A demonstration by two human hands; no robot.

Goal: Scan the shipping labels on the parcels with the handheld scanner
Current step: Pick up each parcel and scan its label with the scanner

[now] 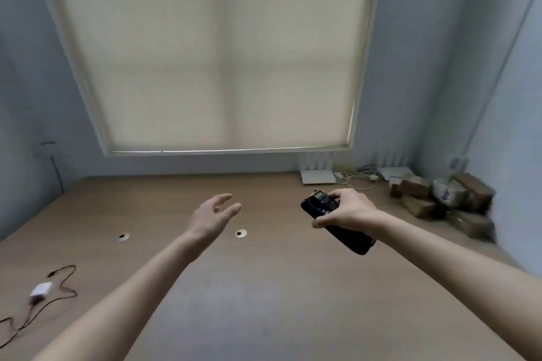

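A black handheld scanner [319, 204] with a small screen is held above the wooden table [264, 287], right of centre. My right hand [347, 209] grips it around the middle, fingers curled over its body. My left hand [215, 215] hovers over the table's middle with its fingers straight and relaxed, holding nothing. A pile of several brown parcels [443, 199] lies at the table's far right corner against the wall, one showing a white label [447, 192]. The hands are well apart from the pile.
A white router [318, 176] and tangled white cables [357, 176] sit at the back right. A white charger [41, 290] with a dark cable [63, 281] lies at the left front. Two round cable holes [241, 233] mark the tabletop. A window blind [220, 53] hangs behind.
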